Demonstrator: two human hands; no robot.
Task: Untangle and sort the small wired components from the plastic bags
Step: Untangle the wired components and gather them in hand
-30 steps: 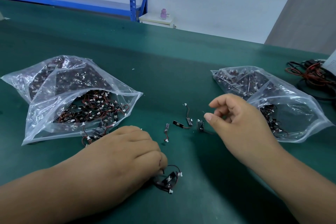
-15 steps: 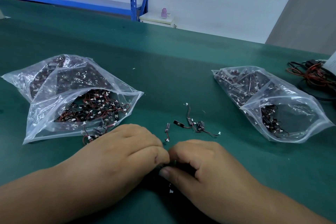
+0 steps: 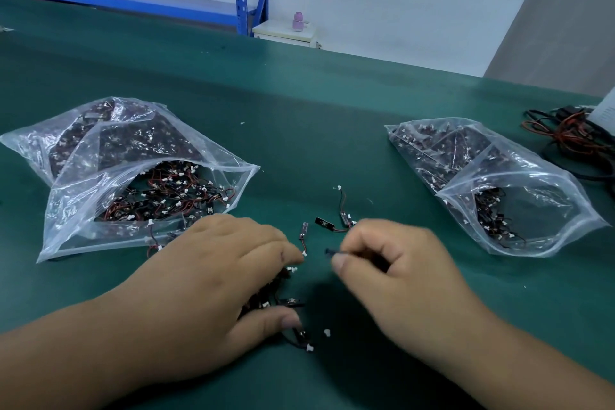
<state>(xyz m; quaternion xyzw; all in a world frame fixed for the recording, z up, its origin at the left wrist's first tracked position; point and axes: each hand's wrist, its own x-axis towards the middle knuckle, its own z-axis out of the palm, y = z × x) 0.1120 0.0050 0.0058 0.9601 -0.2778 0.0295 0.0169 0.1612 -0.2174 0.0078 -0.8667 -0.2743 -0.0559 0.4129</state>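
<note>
Right grip [image 3: 406, 276] was down on the tangle [image 3: 276, 296] half a second ago. Now it's pulled off to the right, pinching one component [image 3: 329, 251] by its dark end. Left grip [image 3: 216, 276] is curled over the tangle, pinning it to the table [image 3: 299, 110] right in front of me. My read: one piece is nearly free. Separated pieces [image 3: 342, 216] lie just beyond, between the left bag [image 3: 133, 183] and the right bag [image 3: 519, 196].
</note>
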